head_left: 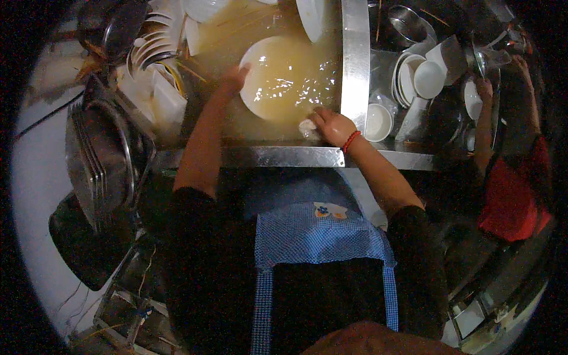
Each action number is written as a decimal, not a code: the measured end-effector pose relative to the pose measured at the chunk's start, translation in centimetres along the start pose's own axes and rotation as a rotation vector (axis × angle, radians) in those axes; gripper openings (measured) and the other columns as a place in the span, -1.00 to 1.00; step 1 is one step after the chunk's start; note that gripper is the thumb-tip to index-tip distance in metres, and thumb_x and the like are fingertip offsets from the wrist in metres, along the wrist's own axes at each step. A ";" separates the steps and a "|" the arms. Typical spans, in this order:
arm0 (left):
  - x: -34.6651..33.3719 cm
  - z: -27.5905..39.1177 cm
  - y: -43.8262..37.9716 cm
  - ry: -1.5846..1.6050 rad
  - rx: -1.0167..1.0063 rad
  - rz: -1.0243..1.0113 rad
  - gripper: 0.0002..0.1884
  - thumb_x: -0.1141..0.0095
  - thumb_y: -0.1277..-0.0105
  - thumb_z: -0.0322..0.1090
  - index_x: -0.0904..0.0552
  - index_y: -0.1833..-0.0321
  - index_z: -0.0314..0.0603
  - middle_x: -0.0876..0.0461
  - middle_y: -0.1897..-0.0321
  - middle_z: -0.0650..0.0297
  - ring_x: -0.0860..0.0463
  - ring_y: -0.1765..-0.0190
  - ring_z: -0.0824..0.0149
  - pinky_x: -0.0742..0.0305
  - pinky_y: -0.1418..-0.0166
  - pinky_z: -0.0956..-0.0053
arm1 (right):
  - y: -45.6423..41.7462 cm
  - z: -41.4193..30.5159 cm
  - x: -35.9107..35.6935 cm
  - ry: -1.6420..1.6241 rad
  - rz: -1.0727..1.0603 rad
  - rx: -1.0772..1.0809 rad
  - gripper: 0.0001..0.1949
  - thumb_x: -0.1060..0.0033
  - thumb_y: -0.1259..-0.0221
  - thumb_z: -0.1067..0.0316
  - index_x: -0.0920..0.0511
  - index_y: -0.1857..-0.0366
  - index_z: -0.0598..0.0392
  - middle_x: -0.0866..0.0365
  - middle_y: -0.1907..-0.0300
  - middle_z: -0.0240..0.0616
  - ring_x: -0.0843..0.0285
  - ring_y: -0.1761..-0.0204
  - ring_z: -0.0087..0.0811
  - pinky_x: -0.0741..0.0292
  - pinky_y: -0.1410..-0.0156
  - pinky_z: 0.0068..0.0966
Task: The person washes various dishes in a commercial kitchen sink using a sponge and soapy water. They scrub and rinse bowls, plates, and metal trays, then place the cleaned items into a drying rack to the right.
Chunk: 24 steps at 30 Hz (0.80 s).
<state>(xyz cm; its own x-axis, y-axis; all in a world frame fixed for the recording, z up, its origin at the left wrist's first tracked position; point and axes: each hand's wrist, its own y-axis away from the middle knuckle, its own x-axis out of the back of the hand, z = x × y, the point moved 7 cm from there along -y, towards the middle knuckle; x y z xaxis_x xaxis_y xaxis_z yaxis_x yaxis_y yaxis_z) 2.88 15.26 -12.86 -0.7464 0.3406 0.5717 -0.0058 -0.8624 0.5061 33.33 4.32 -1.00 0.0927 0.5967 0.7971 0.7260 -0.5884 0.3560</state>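
A large round white dish (270, 80), a plate or shallow bowl, lies in the cloudy yellowish water of a metal sink (284, 156). My left hand (236, 76) grips its left rim, the thumb over the edge and the fingers hidden below. At the dish's lower right, my right hand (330, 125) holds a wet, whitish wad (307, 128), perhaps a cloth or sponge. A red bead bracelet circles that wrist. Glare and murky water blur the dish's right side.
A metal divider (356, 66) separates this basin from one with stacked white bowls (429, 80) and a cup (378, 123). Plates (153, 42) and white dishes (155, 95) crowd the left. Another person's hand (484, 87) is at far right, near a red garment (510, 199).
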 end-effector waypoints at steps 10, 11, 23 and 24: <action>9.9 2.2 14.2 0.779 0.126 0.186 -0.55 -0.08 -0.25 -0.24 -0.47 -0.16 -0.34 -0.58 0.01 0.12 -0.52 -0.03 0.22 -0.39 -0.14 0.33 | -1.1 0.8 -0.9 -0.103 0.208 -0.055 -0.70 0.10 -0.27 0.41 -0.45 -0.08 0.00 -0.49 -0.15 -0.05 -0.55 -0.06 -0.05 -0.55 -0.08 -0.24; 9.5 0.2 13.9 0.809 0.120 0.174 -0.54 -0.11 -0.22 -0.30 -0.46 -0.16 -0.34 -0.58 0.01 0.13 -0.52 -0.03 0.22 -0.39 -0.15 0.34 | -1.6 0.7 -0.2 -0.193 0.371 -0.049 -0.68 0.01 -0.20 0.46 -0.47 -0.05 0.03 -0.51 -0.09 -0.05 -0.56 -0.02 -0.05 -0.55 -0.06 -0.27; -0.3 2.6 17.7 0.216 -0.456 -0.080 -0.57 -0.06 -0.10 -0.56 -0.47 -0.10 -0.21 -0.55 0.06 0.14 -0.60 0.10 0.07 -0.53 -0.01 0.17 | -15.0 -12.7 4.5 -0.724 0.727 0.155 -0.62 -0.23 0.03 0.50 -0.50 0.03 0.07 -0.45 -0.02 -0.04 -0.33 -0.16 0.00 -0.34 -0.27 -0.25; -0.9 4.2 18.2 0.628 -0.187 -0.116 -0.53 -0.04 -0.09 -0.58 -0.44 -0.13 -0.21 -0.55 0.06 0.14 -0.60 0.09 0.08 -0.53 -0.01 0.18 | -16.6 -12.6 5.1 -0.605 0.744 0.214 -0.56 -0.23 0.05 0.52 -0.46 -0.02 0.01 -0.41 0.06 -0.04 -0.32 -0.11 0.03 -0.38 -0.19 -0.28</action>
<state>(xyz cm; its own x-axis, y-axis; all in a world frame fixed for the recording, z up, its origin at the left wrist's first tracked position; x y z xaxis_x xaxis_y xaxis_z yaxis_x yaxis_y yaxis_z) 6.22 0.79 -1.49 -0.9797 0.2005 0.0067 -0.1821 -0.9031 0.3889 13.14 10.21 3.31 0.8665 0.3280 0.3763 0.4434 -0.8519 -0.2786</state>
